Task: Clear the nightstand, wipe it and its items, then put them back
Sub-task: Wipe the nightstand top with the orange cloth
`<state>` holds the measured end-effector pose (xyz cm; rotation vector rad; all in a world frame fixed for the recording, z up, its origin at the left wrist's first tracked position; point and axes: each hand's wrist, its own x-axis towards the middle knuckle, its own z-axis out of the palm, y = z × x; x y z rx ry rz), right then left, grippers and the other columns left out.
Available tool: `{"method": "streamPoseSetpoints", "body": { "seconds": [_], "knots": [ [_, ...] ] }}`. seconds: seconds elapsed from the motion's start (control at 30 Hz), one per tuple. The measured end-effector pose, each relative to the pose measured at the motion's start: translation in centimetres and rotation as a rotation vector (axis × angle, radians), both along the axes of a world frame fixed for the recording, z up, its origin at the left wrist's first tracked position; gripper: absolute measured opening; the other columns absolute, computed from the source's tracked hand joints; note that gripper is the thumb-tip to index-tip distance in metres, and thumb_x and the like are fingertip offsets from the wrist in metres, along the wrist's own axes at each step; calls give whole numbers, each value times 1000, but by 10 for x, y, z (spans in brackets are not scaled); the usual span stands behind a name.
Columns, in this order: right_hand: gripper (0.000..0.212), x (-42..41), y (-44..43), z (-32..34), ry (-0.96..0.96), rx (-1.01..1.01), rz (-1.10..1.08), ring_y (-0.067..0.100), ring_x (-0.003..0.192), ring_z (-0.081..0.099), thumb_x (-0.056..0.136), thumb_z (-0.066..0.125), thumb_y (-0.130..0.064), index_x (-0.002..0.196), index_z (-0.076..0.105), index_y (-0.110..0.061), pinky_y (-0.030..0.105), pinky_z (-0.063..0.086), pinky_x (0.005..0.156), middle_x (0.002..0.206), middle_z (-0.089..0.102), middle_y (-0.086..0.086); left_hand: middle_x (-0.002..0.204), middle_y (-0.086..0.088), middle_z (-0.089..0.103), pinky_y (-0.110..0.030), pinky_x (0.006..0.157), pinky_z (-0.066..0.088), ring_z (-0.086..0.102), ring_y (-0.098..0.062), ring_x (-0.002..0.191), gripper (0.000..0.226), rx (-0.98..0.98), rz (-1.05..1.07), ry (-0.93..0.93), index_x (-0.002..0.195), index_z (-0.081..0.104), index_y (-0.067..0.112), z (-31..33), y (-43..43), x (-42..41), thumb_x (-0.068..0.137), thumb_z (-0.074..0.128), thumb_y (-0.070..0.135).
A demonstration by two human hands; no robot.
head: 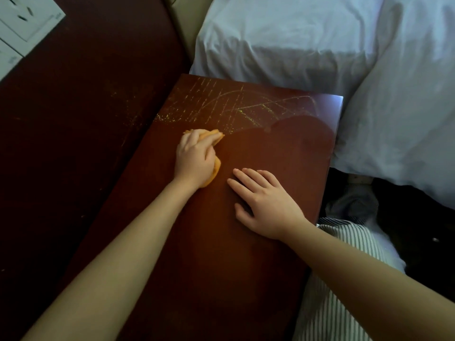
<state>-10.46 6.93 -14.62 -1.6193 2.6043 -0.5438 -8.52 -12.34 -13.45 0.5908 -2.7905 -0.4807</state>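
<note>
The dark red-brown nightstand top (246, 254) fills the middle of the head view, with nothing standing on it. Streaks of wet droplets mark its far part. My left hand (194, 158) grips a bunched orange cloth (215, 168) and presses it on the top near the left-centre. To its right, my right hand (263, 205) lies flat on the wood, fingers straight and spread, holding nothing.
A dark wooden headboard panel (86, 119) runs along the left, with white wall sockets (27, 23) at the top left. White bedding (320, 40) lies behind and right of the nightstand. Striped fabric (344, 242) and dark items sit by the right edge.
</note>
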Motion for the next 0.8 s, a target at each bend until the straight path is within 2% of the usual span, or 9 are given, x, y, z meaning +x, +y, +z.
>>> {"method": "streamPoseSetpoints", "body": {
  "seconds": [0.1, 0.17, 0.4, 0.47, 0.63, 0.73, 0.8],
  "knots": [
    [53, 0, 0, 0, -19, 14, 7, 28, 123, 51, 85, 39, -39, 127, 59, -14, 44, 38, 102, 133, 56, 10, 123, -3, 56, -34, 96, 33, 43, -23, 113, 42, 22, -157, -3, 122, 61, 26, 2, -3, 26, 87, 41, 15],
    [54, -1, 1, 0, -21, 24, 12, 28, 124, 51, 85, 38, -40, 128, 58, -14, 44, 37, 103, 134, 55, 10, 123, -3, 55, -32, 97, 31, 43, -23, 114, 41, 1, -162, -12, 122, 60, 26, 2, -9, 38, 87, 42, 14],
    [54, 0, 1, 0, -12, 5, 1, 28, 122, 53, 84, 38, -39, 126, 60, -13, 44, 38, 102, 132, 57, 10, 133, -4, 47, -40, 102, 35, 37, -26, 124, 38, 12, 366, 4, 128, 55, 23, -1, -1, -3, 93, 42, 15],
    [53, 1, 1, 1, -16, -24, 15, 28, 123, 52, 84, 39, -36, 126, 60, -12, 40, 37, 104, 132, 56, 11, 134, -3, 47, -41, 103, 34, 37, -26, 125, 38, 9, 332, -2, 128, 55, 24, -3, 11, -14, 93, 42, 15],
    [48, 1, 6, 5, -50, -129, 17, 26, 124, 51, 86, 40, -25, 127, 58, -8, 33, 26, 108, 133, 55, 11, 127, -5, 53, -41, 100, 35, 40, -27, 120, 38, 26, 52, -17, 123, 60, 26, 0, 18, 7, 92, 43, 12],
    [44, 0, 10, 7, -33, -199, 31, 26, 121, 54, 85, 42, -21, 121, 62, -7, 36, 30, 105, 129, 59, 11, 126, -3, 53, -41, 99, 34, 40, -25, 120, 41, 62, -89, -55, 121, 62, 27, 7, 15, 37, 87, 40, 18],
    [40, 0, 17, 8, -65, -312, 31, 25, 120, 54, 83, 44, -16, 116, 66, -7, 36, 34, 104, 125, 61, 11, 125, -2, 54, -40, 98, 35, 41, -24, 118, 41, 51, -68, -61, 122, 61, 27, 7, 7, 52, 88, 40, 19]
  ]
}}
